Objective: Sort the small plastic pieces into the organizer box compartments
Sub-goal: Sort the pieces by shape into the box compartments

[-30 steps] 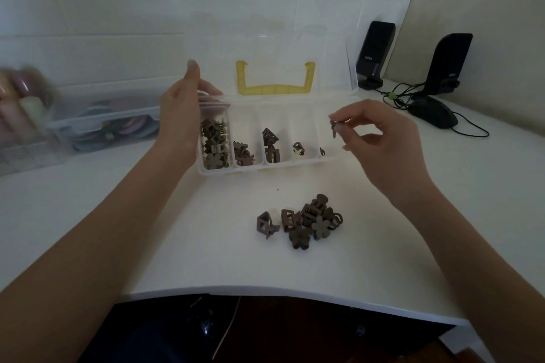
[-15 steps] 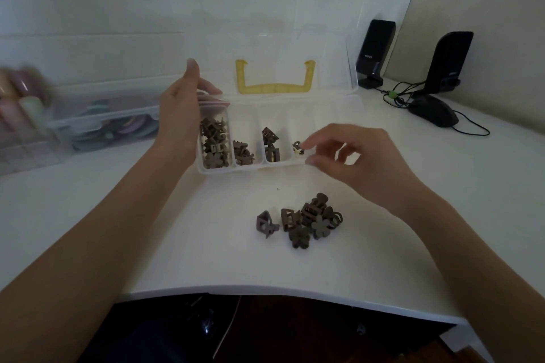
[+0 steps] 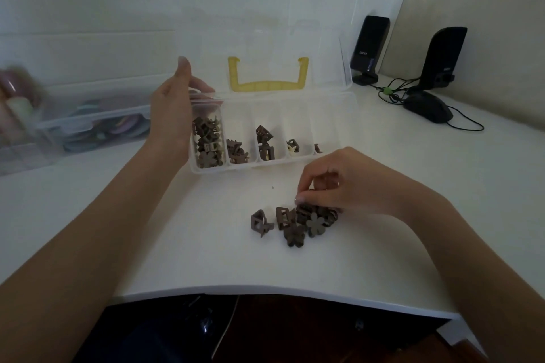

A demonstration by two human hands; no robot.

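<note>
Desk (image 3: 165, 244), white, curved front edge. Nearest item: loose heap of brown plastic pieces (image 3: 295, 222) (flower and frame shapes), one frame piece lying just apart on the left. Right hand (image 3: 348, 188), fingers curled down onto the heap's far side, pinching a piece there. Beyond: clear organizer box (image 3: 330, 115), lid raised, yellow handle (image 3: 268, 84) on the lid; five compartments, leftmost fullest, the rightmost two holding a piece each. Left hand (image 3: 174, 109) grips the box's left end. Further left, a clear storage bin (image 3: 94, 121), blurred. Far right: two black speakers (image 3: 368, 50) and a mouse (image 3: 427, 109) with cable.
</note>
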